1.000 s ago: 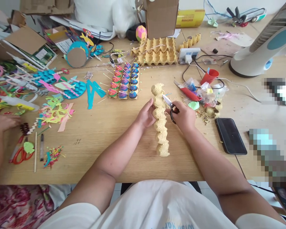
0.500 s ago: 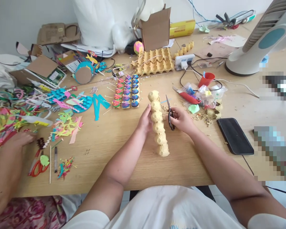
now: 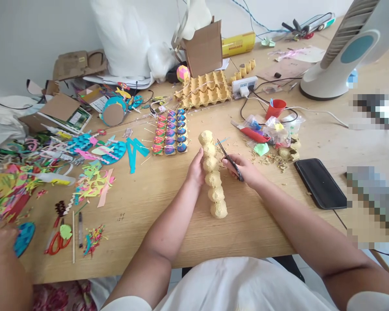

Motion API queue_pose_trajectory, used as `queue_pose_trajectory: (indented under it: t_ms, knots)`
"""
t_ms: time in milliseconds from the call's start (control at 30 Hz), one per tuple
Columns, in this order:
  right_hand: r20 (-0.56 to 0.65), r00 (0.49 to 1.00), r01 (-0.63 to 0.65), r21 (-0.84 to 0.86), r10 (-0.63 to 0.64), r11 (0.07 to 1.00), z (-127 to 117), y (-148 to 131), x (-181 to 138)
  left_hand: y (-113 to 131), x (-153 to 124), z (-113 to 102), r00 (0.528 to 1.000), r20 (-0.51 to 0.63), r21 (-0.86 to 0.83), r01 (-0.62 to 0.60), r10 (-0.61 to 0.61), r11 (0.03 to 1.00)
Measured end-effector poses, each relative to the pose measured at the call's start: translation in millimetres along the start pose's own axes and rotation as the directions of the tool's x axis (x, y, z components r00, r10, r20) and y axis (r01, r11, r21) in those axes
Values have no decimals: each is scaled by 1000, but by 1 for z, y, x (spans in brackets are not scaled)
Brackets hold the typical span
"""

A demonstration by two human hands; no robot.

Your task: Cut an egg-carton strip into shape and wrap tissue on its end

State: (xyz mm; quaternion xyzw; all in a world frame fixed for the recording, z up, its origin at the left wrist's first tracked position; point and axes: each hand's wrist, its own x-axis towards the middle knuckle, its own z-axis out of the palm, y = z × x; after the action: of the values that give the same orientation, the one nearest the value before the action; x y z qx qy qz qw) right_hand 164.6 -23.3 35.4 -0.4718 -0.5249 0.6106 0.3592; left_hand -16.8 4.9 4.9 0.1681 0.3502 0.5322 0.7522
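Observation:
A pale yellow strip of egg-carton cups [image 3: 213, 175] stands on end on the wooden table [image 3: 149, 203]. My left hand [image 3: 196, 168] is wrapped round its left side near the middle. My right hand [image 3: 243, 168] is closed on small black-handled scissors [image 3: 229, 154], whose blades point up and left toward the strip's upper cups. The blades sit just right of the strip.
Painted egg cups [image 3: 171, 131] lie beyond the strip, egg trays [image 3: 204, 88] farther back. A black phone [image 3: 320, 183] lies at right, a red cup [image 3: 275, 108] and plastic bags beside it, a fan [image 3: 343, 56] behind. Paper scraps and red scissors [image 3: 56, 242] cover the left, where another person's hand [image 3: 1, 242] works.
The view tilted up and the strip now appears lower. The scissors swung from pointing up to slanting left toward the strip. The other person's hand moved down to the near left.

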Motion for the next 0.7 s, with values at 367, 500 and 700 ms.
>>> queue_pose_trajectory:
  t_ms: [367,500,700]
  knots:
    - [18,996,-92,70,91,993,4,-3,-4,-2,-1,4,998,29,6,-53,53,999]
    - [25,996,-87,92,85,992,6,-4,-5,-2,0,3,994,40,33,-103,101,994]
    - [37,996,-90,71,87,993,6,-3,-6,-4,0,0,986,24,92,-166,165,982]
